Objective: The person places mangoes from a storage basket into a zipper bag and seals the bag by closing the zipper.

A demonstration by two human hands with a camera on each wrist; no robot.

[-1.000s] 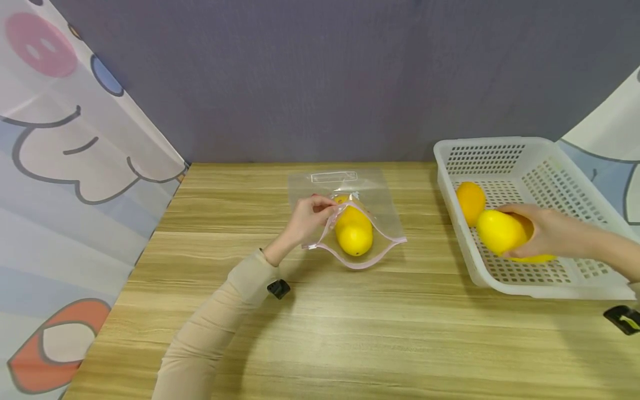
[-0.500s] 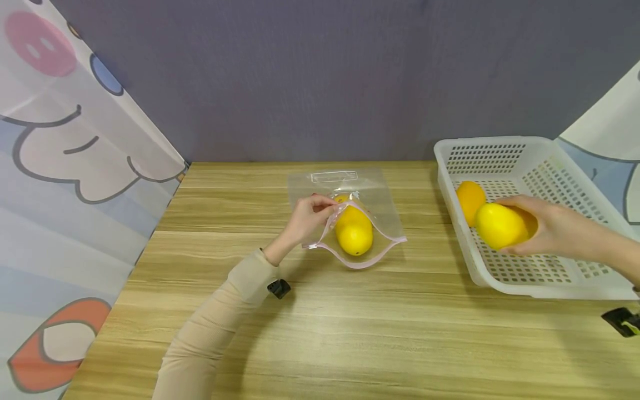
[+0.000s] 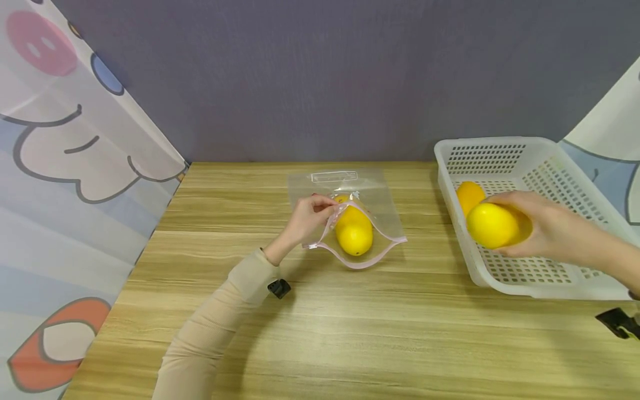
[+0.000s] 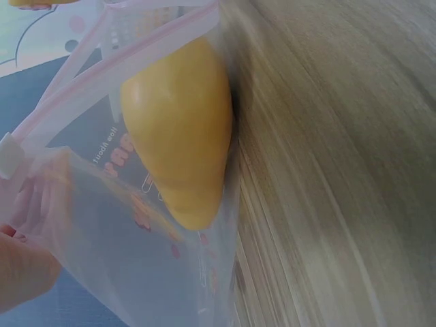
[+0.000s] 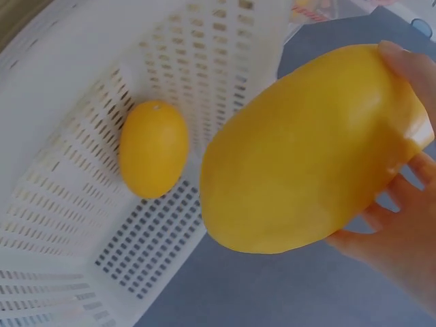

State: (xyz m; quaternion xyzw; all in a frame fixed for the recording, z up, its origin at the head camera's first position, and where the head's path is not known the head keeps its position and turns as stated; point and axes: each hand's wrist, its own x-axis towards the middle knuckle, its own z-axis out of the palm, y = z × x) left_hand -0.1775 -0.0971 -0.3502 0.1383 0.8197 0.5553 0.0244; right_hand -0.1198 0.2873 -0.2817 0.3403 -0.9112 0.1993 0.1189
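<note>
My left hand (image 3: pixel 311 215) pinches the upper lip of a clear zip bag (image 3: pixel 387 191) with a pink seal and white slider, and its mouth gapes toward me. Inside lies a smooth yellow papaya-like fruit (image 3: pixel 354 233), which tapers to a narrow end in the left wrist view. A red edge shows by the bag near my fingers. Over the basket, my right hand (image 3: pixel 545 228) grips another large yellow papaya-like fruit (image 5: pixel 293 157), thumb on one side and fingers on the other. An orange oval fruit (image 5: pixel 153 150) lies in the white basket (image 3: pixel 480 278).
The perforated basket stands at the right of the wooden table (image 3: pixel 320 344), its left wall between the held fruit and the bag. A grey panel (image 3: pixel 310 83) rises behind the table. A cartoon-print curtain (image 3: pixel 65 155) hangs at the left.
My right hand has raised the yellow papaya-like fruit off the basket floor and shifted it left toward the basket's left wall. My left hand and the bag have stayed in place.
</note>
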